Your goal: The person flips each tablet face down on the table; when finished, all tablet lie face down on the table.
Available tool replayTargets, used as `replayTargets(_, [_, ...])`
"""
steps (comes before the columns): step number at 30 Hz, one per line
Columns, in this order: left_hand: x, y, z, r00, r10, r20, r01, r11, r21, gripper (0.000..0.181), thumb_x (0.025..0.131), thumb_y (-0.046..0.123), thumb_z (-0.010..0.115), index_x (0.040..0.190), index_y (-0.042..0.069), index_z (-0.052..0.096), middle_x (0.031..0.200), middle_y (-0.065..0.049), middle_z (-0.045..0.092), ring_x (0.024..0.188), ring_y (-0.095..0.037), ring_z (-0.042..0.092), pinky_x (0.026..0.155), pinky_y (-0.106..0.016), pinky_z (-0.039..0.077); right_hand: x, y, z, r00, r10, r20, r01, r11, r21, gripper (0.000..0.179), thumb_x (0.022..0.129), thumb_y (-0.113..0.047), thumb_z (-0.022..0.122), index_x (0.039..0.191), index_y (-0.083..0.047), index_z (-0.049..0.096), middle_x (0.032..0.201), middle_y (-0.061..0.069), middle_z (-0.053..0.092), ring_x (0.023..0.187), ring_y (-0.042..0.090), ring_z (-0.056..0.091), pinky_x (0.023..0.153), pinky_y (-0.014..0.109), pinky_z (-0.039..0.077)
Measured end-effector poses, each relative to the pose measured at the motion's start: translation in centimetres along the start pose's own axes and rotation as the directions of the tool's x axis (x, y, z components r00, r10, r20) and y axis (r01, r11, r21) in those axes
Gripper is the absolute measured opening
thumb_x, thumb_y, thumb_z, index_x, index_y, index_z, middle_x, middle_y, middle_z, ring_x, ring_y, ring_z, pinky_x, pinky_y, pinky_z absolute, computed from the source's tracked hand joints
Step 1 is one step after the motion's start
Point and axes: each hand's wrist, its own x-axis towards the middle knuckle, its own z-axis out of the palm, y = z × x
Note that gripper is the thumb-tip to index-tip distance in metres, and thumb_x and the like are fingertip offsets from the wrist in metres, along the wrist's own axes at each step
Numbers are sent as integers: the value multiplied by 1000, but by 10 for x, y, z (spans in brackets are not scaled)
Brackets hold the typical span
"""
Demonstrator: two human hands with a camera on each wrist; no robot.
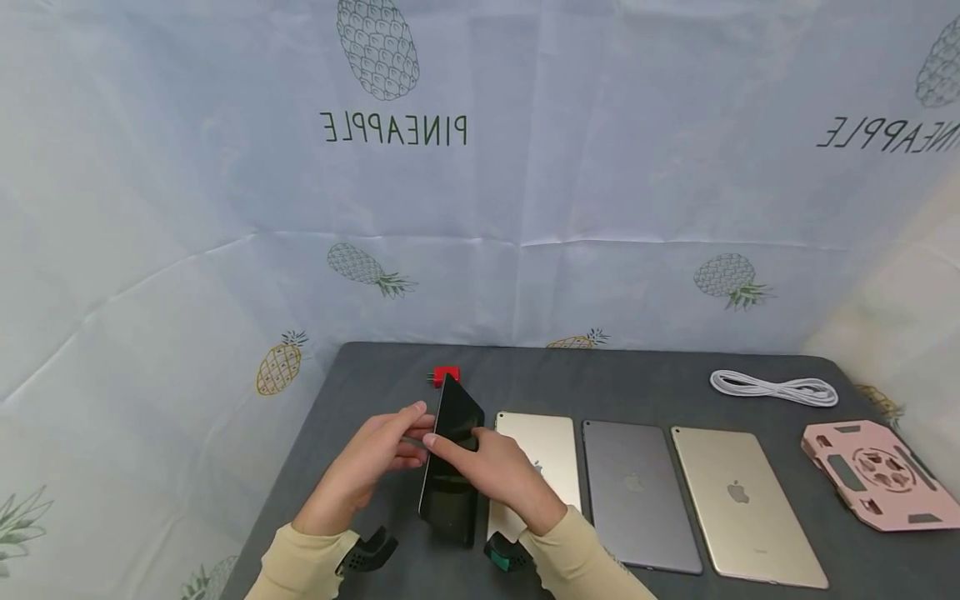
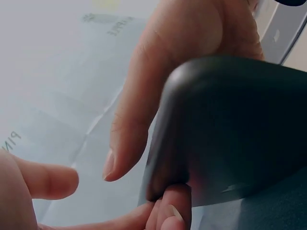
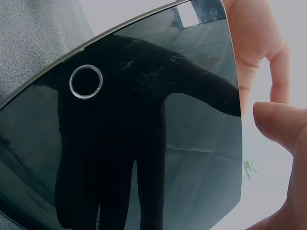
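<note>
A tablet with a dark, glossy face stands steeply tilted above the left part of the table. A ring-shaped button shows on its glass in the right wrist view. My right hand holds it across the dark face; the thumb lies by the left edge, and the other fingers are mostly hidden. At that same edge, my left hand reaches in from the left. Its fingers touch the tablet near a rounded corner, while its thumb stays apart from it.
A gold tablet, a grey tablet and another gold tablet lie face down in a row. A pink case lies at the far right. Behind are a coiled white cable and a red charger plug. Patterned cloth hangs beyond the table.
</note>
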Motion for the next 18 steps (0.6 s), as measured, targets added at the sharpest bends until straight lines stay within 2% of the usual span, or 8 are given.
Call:
replayTargets(9, [-1,-1,7,1000,7,5,-7,999,-39,63,111,51,52,143,-1,67,141,-18,70,92,-17,73,89,-38,64,0,2,-2,999,-30,24,29,999,31,85,94,-78,61,138,-5,69,123,12,77,103,25,74,83,48,61])
replayTargets(18, [3,-5,10,1000,-4,25,6,998,-69,57,113,42,49,145,-3,65,142,-21,68,97,-19,76,92,-39,65,-2,1,-7,998,-61,17,60,997,43,78,96,-72,64,137,-6,70,123,14,77,105,27,75,84,50,61])
